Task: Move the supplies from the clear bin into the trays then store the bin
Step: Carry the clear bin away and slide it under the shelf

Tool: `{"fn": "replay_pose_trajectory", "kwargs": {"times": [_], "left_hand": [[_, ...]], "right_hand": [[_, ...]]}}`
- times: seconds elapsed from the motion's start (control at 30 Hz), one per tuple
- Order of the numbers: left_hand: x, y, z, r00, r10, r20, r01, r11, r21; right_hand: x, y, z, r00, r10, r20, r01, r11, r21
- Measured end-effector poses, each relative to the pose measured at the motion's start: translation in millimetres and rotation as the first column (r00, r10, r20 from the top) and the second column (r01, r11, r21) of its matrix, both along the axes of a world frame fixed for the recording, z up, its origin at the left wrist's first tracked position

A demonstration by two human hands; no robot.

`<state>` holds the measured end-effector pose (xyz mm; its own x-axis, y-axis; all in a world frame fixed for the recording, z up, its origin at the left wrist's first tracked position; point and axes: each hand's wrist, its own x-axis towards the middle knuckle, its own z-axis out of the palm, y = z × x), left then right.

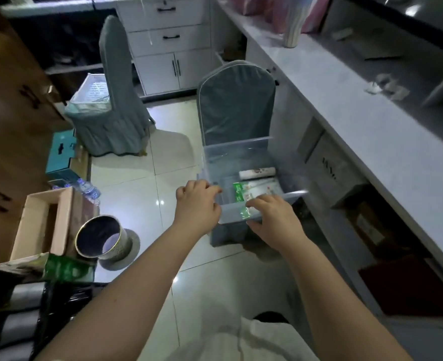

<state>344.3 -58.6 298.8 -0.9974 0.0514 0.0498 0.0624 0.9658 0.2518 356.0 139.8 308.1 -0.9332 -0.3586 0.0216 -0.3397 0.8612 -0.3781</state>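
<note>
Clear bin [241,155] sat on covered chair [236,105], centre-right of frame.

- **Left hand** [197,201]: at the bin's near-left corner, fingers curled over the rim.
- **Right hand** [272,217]: fingers hooked over the near rim, thumb outside, pinching the wall. Could not tell whether it also caught the packet's green edge.
- **Packet** [251,190]: green-and-white, flat on the bin floor just past the right fingertips. Long axis ran left to right, green end leftward.
- **White roll** [257,172]: lay beyond the packet, roughly parallel to it.

Right hand was nearer both. Reaching them would likely mean letting go of the wall and going up-frame over the rim.
</note>
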Motion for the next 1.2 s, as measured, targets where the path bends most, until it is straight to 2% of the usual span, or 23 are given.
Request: {"fn": "replay_pose_trajectory", "kwargs": {"times": [0.13, 0.23, 0.37, 0.57, 0.67, 0.77, 0.9, 1.03, 1.1, 1.2], "left_hand": [[-62.9, -16.4, 3.9, 1.0, -0.008, -0.011, 0.008, 0.999, 0.036], [-121.7, -13.4, 8.7, 0.999, -0.043, -0.03, 0.044, 0.998, 0.053], [-199.3, 6.3, 18.5, 0.992, -0.109, -0.061, 0.112, 0.992, 0.058], [-302.1, 34.9, 41.2, 0.961, -0.278, 0.001, 0.278, 0.96, -0.027], [-352.7, 41.7, 51.0, 0.945, -0.328, -0.024, 0.326, 0.943, -0.065], [-388.8, 56.4, 53.4, 0.923, -0.384, 0.015, 0.385, 0.922, -0.033], [-428.2, 83.7, 48.3, 0.854, -0.517, 0.048, 0.519, 0.854, -0.026], [-459.9, 105.8, 42.3, 0.746, -0.664, 0.047, 0.665, 0.746, -0.014], [-473.8, 109.1, 37.5, 0.676, -0.737, 0.023, 0.737, 0.676, -0.001], [-489.3, 106.6, 33.5, 0.55, -0.835, 0.006, 0.835, 0.55, 0.022]], "right_hand": [[-50.8, -13.2, 1.0, 0.997, 0.007, 0.071, -0.008, 1.0, 0.012], [-98.4, -11.6, 0.4, 0.999, -0.018, 0.045, 0.016, 0.999, 0.035], [-172.5, 1.9, -3.9, 0.993, -0.111, 0.026, 0.11, 0.993, 0.043], [-277.7, 20.0, 11.0, 0.972, -0.213, 0.101, 0.213, 0.977, 0.011], [-318.6, 31.2, 22.0, 0.96, -0.275, 0.057, 0.275, 0.961, 0.002], [-334.7, 40.5, 23.9, 0.922, -0.387, 0.029, 0.388, 0.921, -0.033], [-341.0, 47.6, 18.8, 0.876, -0.48, 0.052, 0.481, 0.877, -0.005], [-341.5, 49.0, 18.6, 0.796, -0.603, 0.055, 0.601, 0.797, 0.058], [-338.4, 44.9, 21.8, 0.724, -0.689, 0.047, 0.687, 0.725, 0.048], [-323.7, 26.4, 21.6, 0.557, -0.83, 0.029, 0.83, 0.558, 0.018]]}}
